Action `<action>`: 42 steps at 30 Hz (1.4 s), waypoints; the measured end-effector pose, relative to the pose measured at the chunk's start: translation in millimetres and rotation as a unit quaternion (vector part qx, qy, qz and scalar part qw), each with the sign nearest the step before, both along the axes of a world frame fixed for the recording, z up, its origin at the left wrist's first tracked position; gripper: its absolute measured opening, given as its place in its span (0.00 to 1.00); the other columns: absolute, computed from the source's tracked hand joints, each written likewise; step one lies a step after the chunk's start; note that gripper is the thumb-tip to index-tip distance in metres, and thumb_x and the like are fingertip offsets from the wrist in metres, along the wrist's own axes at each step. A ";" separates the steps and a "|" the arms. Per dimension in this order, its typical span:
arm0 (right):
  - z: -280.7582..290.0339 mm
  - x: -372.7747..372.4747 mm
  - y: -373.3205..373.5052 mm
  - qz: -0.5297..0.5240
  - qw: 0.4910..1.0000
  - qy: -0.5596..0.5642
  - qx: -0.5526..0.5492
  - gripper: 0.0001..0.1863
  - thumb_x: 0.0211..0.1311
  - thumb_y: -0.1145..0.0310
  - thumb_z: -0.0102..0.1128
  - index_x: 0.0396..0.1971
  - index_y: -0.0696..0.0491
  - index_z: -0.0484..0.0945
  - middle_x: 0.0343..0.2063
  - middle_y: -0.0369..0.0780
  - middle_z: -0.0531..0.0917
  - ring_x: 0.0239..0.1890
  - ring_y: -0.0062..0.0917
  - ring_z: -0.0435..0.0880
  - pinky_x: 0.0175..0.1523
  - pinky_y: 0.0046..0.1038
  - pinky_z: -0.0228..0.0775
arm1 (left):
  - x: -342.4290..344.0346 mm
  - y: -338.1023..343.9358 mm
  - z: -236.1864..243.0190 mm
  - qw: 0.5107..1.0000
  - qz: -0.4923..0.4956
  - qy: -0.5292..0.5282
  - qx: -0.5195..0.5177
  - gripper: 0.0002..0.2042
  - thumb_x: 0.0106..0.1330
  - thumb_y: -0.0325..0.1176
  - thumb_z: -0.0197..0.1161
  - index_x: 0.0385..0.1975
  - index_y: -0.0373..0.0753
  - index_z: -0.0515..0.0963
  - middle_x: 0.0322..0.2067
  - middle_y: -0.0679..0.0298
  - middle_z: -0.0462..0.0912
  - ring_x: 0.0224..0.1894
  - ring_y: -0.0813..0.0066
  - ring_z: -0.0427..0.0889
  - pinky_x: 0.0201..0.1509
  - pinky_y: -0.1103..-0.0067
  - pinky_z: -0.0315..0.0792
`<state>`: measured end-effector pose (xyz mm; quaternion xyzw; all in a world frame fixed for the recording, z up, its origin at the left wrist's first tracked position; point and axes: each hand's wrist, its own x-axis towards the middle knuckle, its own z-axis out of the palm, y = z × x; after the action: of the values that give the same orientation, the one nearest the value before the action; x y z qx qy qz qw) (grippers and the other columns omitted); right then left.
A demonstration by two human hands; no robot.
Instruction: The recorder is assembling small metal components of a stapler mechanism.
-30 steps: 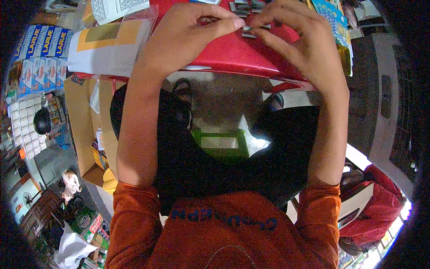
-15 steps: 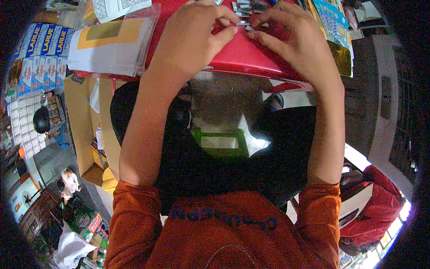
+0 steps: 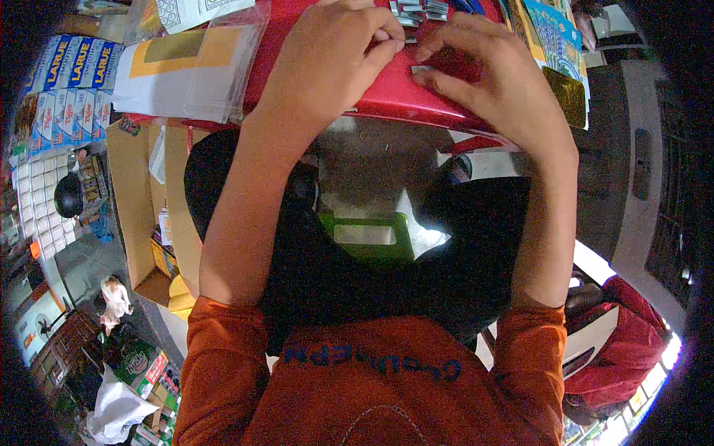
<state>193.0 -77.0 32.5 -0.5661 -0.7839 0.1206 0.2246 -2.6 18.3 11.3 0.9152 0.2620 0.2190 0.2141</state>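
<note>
My left hand is closed at the red tabletop, thumb and curled index finger pressed together. What it pinches, if anything, is too small to make out. To its right, my right hand has a small silvery-white piece between its thumb and index fingertips, low over the table. Beyond both hands lie several small silvery strips, partly cut off by the upper edge. A blue item shows just behind my right hand.
A clear plastic sleeve with white and yellow paper covers the table's left side. Blue and gold packets lie at its right. A cardboard box stands below left, near stacked drink cartons. A green stool shows between my legs.
My right hand has drawn back slightly, toward me and away from the left, with the small piece at its fingertips. The silvery strips and blue item now show more fully.
</note>
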 end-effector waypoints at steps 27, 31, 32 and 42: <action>5.0 -7.6 6.7 -0.070 0.993 0.057 -0.078 0.10 0.65 0.68 0.69 0.38 0.59 0.83 0.36 0.46 0.83 0.42 0.40 0.83 0.48 0.39 0.75 | -24.0 -17.0 34.0 0.998 0.040 0.015 -0.054 0.09 0.67 0.28 0.66 0.45 0.35 0.80 0.41 0.55 0.84 0.44 0.57 0.84 0.60 0.66 0.71; 12.3 -15.4 6.9 -0.094 0.984 0.071 -0.135 0.10 0.65 0.68 0.70 0.38 0.59 0.83 0.37 0.46 0.83 0.42 0.40 0.83 0.48 0.39 0.75 | -30.0 -8.1 25.4 0.998 0.035 0.006 -0.045 0.07 0.68 0.28 0.65 0.43 0.36 0.80 0.37 0.55 0.82 0.42 0.58 0.82 0.57 0.66 0.70; 8.9 -12.0 7.2 -0.086 0.987 0.060 -0.121 0.10 0.64 0.68 0.70 0.39 0.59 0.83 0.37 0.46 0.83 0.43 0.41 0.83 0.49 0.39 0.75 | -30.9 -5.5 22.8 0.999 0.027 -0.006 -0.041 0.06 0.68 0.27 0.65 0.41 0.36 0.79 0.36 0.55 0.81 0.40 0.59 0.80 0.55 0.66 0.70; -5.8 -5.7 4.3 -0.036 0.998 0.029 -0.040 0.10 0.61 0.68 0.70 0.39 0.57 0.85 0.39 0.44 0.85 0.46 0.36 0.85 0.54 0.33 0.75 | -31.2 -2.0 26.6 0.990 0.071 0.017 -0.119 0.06 0.66 0.27 0.67 0.40 0.35 0.80 0.34 0.56 0.79 0.38 0.60 0.78 0.47 0.68 0.71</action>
<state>187.2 -72.6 26.6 -0.5986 -0.7509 0.1602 0.2284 -33.7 16.3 37.9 0.8659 0.3540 0.1854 0.3009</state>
